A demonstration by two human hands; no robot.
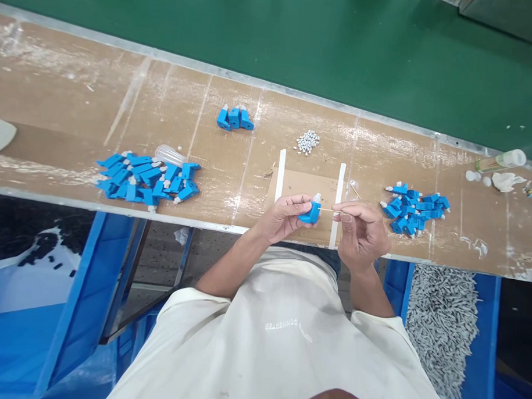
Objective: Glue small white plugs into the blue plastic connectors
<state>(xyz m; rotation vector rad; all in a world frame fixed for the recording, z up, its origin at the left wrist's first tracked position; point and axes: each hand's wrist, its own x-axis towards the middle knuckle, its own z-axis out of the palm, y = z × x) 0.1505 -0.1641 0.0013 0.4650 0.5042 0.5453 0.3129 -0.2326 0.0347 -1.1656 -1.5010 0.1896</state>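
My left hand (283,216) pinches a small blue plastic part (311,211) with a white tip, held over the front edge of a cardboard sheet (308,186). My right hand (360,231) holds a thin stick (329,210) whose end touches the blue part. To the left lies a large pile of blue parts (147,179). Another pile of blue parts (416,206) lies just right of my right hand. Three blue parts (234,118) stand together farther back. A small heap of grey pellets (307,141) lies behind the cardboard.
The wooden workbench (69,99) borders a green belt (297,43) at the back. A clear cap (169,155) lies on the left pile. A tube (503,160) and white scraps (506,181) lie at the right. A blue bin of grey pellets (440,328) sits below the bench.
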